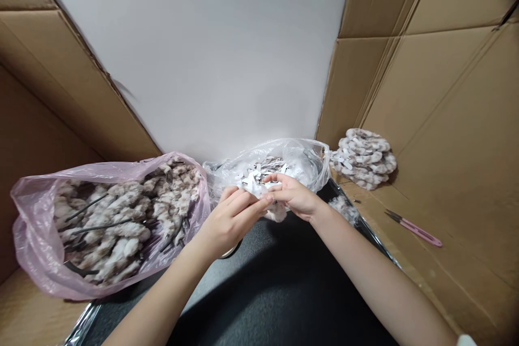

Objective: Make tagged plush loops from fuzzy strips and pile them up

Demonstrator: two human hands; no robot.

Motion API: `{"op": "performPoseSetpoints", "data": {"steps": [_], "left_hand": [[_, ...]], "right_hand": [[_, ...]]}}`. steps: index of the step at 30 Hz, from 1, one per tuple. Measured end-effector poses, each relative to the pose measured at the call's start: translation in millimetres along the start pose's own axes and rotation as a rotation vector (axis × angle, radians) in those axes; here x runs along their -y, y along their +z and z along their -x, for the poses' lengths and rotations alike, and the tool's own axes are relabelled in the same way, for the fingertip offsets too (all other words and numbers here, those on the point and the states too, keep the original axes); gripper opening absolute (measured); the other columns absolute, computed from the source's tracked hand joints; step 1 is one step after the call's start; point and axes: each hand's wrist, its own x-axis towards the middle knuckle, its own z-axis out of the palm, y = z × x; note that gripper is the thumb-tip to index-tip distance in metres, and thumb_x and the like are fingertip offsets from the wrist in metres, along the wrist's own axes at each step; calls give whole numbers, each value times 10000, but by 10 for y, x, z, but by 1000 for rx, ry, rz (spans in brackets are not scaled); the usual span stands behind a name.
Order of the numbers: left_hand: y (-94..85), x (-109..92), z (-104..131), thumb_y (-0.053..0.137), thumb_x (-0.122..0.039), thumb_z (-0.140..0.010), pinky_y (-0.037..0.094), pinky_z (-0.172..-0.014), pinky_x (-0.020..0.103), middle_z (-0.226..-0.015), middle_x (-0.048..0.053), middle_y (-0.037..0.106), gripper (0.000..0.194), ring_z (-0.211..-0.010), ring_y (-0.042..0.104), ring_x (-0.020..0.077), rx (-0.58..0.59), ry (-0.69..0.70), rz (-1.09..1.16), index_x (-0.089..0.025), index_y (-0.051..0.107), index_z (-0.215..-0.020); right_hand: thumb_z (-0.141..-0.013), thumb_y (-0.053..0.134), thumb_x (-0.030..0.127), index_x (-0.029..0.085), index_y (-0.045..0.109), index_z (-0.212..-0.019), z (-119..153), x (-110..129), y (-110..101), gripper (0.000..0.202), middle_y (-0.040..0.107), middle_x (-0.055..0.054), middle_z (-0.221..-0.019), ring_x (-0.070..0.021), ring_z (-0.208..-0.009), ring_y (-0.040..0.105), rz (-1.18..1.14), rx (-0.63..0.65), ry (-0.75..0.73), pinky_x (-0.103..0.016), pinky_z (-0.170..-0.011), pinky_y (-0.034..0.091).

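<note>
the left hand point(235, 219) and the right hand point(295, 194) meet in front of the clear bag point(320, 165), fingertips together. both are closed in a pinch on a small furry piece point(277, 212), pale with brownish patches, which shows just below the fingers; the exact grip is mostly hidden by them. the right hand's index finger is raised a little above the pinch. under the left hand, the edge of a round thing point(231, 252) shows, too covered to name.

the clear bag lies open behind the hands, with white tags point(255, 175) and thin dark strands in it. to the left, the pink bag point(38, 243) lies open, full of furry strips point(121, 200) in cream and brown, with black cords point(103, 227) among them. both bags rest at least partly on the black surface point(259, 292).

on the right, a furry bundle point(367, 159) with white tags at its left side sits on the cardboard point(454, 173). nearer the person, a pink-handled tool point(417, 231) lies on the cardboard, its dark tip pointing up and left. a tuft of fluff point(344, 210) lies near the right forearm. a white panel point(227, 54) stands behind the bags.
</note>
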Motion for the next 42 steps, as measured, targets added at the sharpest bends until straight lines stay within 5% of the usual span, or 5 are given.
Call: {"op": "performPoseSetpoints", "data": {"steps": [5, 12, 27, 36, 42], "left_hand": [[67, -7, 35, 573, -110, -903, 439, -755, 307, -840, 32, 648, 84, -761, 553, 145, -10, -40, 164, -182, 566, -946], [114, -28, 5, 581, -124, -909, 459, -792, 294, -908, 34, 667, 91, -842, 616, 142, -37, -66, 215, -187, 583, -975], [49, -152, -58, 630, -185, -877, 436, -603, 206, -755, -17, 622, 72, -701, 584, 118, -90, -481, 227, -195, 568, -841], [109, -140, -35, 480, -245, -953, 450, -702, 299, -854, 38, 634, 128, -783, 596, 193, 31, -500, 1, -184, 531, -1053], [87, -122, -52, 326, -257, -990, 399, -635, 313, -747, 31, 553, 249, -687, 538, 202, 221, -560, 7, -195, 459, -789]], "right_hand": [[-551, 841, 209, 188, 499, -963, 77, 129, -15, 536, 632, 77, -589, -90, -525, 567, 149, 19, -71, -210, -556, 427], [-563, 829, 221, 194, 511, -957, 126, 205, -14, 507, 658, 62, -617, -116, -572, 610, 229, 9, -172, -254, -615, 465], [-681, 748, 136, 229, 563, -1010, 340, 313, 93, 388, 613, 84, -635, -139, -677, 650, 680, -158, -531, -290, -744, 483], [-760, 677, 45, 233, 600, -994, 362, 202, 240, 309, 722, 30, -775, -160, -782, 692, 1068, -285, -879, -334, -883, 451], [-745, 649, 42, 237, 577, -969, 304, 68, 292, 306, 718, 37, -754, -170, -779, 674, 1079, -351, -967, -331, -827, 445]]}}
